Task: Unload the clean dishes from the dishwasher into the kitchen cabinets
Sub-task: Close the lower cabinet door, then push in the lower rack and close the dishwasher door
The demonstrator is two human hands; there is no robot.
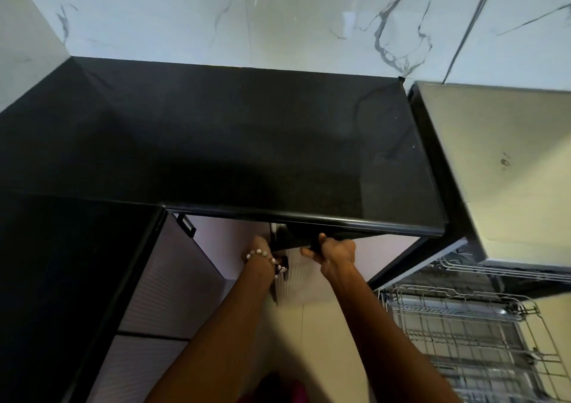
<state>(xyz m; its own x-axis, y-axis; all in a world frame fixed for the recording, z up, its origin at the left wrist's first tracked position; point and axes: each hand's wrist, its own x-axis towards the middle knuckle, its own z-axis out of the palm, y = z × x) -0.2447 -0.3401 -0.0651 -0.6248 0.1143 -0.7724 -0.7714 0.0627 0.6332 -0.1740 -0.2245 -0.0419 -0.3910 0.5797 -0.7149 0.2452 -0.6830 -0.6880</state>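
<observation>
Head view: right hand (335, 252) grips dark item (293, 241), perhaps.

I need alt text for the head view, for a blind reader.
Both hands reach under the black countertop: the right hand grips a dark object at its edge, the left hand, wearing a bead bracelet, beside it. An empty dishwasher rack stands pulled out at right.

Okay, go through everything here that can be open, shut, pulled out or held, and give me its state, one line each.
Dishwasher rack: pulled out; no dishes visible in the part in view.
Left hand: reaching under the black countertop; fingers hidden.
Right hand: curled round a dark object below the countertop edge.
Ribbed cabinet door: cannot tell whether open or shut.
</observation>
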